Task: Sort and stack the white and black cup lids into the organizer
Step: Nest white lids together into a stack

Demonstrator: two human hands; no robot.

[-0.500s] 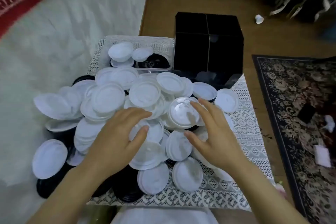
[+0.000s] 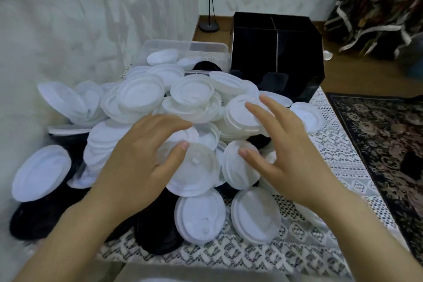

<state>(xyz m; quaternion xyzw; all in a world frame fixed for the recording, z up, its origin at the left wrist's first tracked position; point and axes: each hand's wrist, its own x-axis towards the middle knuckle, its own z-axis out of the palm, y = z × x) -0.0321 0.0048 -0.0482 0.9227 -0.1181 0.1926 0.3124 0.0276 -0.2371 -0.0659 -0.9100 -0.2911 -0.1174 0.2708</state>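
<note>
Tablecloth [image 2: 343, 158] lies bare along right edge, beside lids [image 2: 142, 96].

The heap of white lids [image 2: 142, 96] fills the tabletop [image 2: 338, 167] ahead of you, right up to the front of the black organizer [image 2: 277, 59]. On your right a bare lace strip runs beside the heap toward the organizer's near corner. A clear bin [image 2: 206, 47] crowds the organizer's left, and the draped wall [image 2: 68, 30] closes off the heap's left side
</note>
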